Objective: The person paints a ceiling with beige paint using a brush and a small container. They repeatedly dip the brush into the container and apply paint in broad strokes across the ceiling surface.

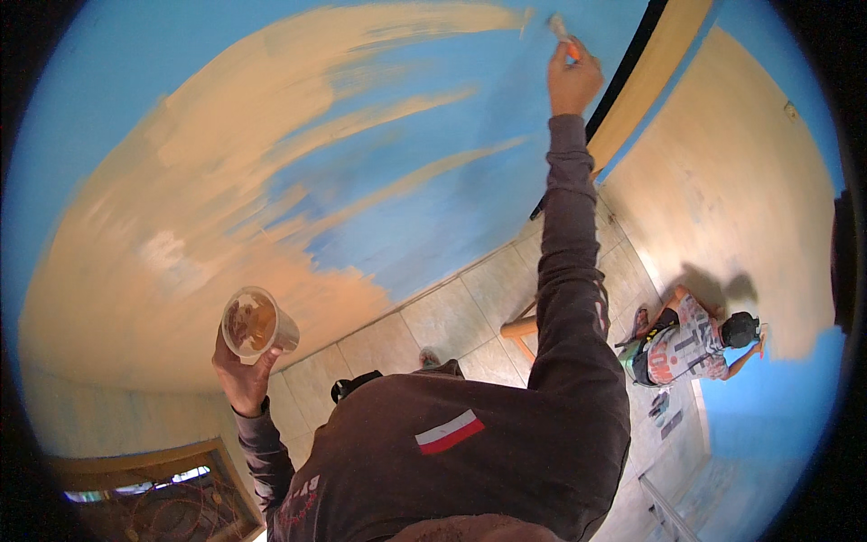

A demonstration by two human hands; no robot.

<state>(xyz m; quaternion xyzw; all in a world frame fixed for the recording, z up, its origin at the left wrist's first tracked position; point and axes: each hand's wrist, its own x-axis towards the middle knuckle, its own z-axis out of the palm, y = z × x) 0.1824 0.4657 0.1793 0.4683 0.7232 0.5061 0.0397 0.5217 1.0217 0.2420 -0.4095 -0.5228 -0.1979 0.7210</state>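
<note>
OK, head view only. Right hand (573,77) is raised high on an outstretched arm, fingers closed around the orange handle of a paintbrush (562,32); the bristles touch the wall (433,181) near the picture's top edge. The wall is blue with wide tan streaks and a big tan patch across its left and lower parts.

Left hand (240,375) sits low and left, fingers wrapped around a clear plastic cup (255,323) from beneath; the cup holds brownish paint and tilts its mouth toward the camera. Hands are well apart.

Dark long sleeves on both arms, dark shirt with a red-and-white patch (449,432) on the chest.

Below: pale tiled floor (452,316), and a wooden piece (520,328) showing just beside the right sleeve.

Right side: another person (691,345) crouches on the floor by the adjoining wall (731,190), which is tan above and blue at the bottom. A wood-framed window (153,492) is at lower left.
</note>
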